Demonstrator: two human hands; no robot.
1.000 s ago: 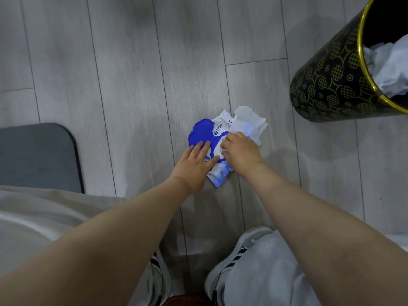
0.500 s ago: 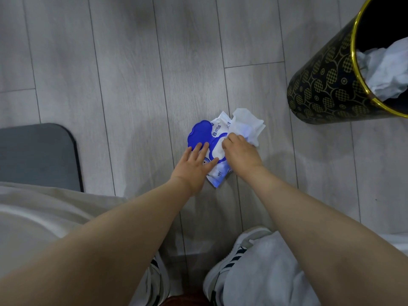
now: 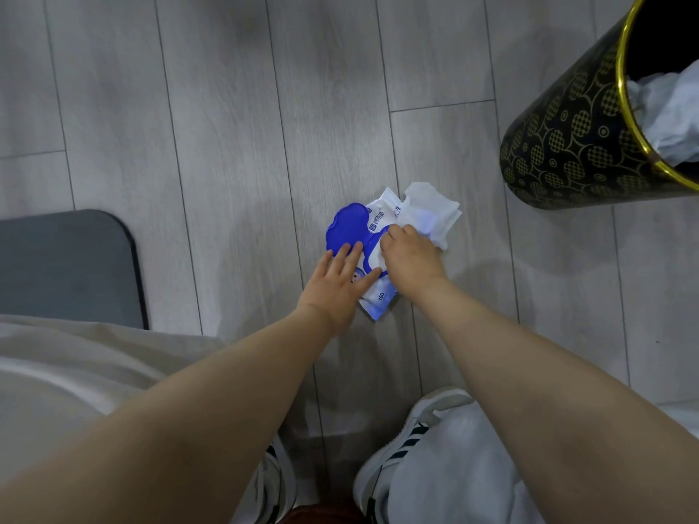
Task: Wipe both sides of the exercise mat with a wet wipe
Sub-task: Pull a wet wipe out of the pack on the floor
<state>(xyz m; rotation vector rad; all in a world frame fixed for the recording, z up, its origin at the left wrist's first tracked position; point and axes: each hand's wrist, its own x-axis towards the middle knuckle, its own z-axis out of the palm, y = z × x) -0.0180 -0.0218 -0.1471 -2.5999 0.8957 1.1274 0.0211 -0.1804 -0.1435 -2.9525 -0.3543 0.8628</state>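
Observation:
A white and blue wet wipe pack (image 3: pixel 378 296) lies on the grey plank floor, its blue lid (image 3: pixel 346 225) flipped open to the left. My left hand (image 3: pixel 336 285) presses flat on the pack with straight fingers. My right hand (image 3: pixel 410 260) pinches a white wet wipe (image 3: pixel 431 213) that spreads out past the pack's far right side. A corner of the dark grey exercise mat (image 3: pixel 64 266) shows at the left edge, apart from both hands.
A black bin with a gold pattern and gold rim (image 3: pixel 575 141) stands at the upper right, crumpled white tissue (image 3: pixel 669 111) inside it. My knees and white striped sneakers (image 3: pixel 401 448) fill the bottom of the view.
The wipe has come a little further out of the pack, up and to the right. My left hand stays pressed on the pack.

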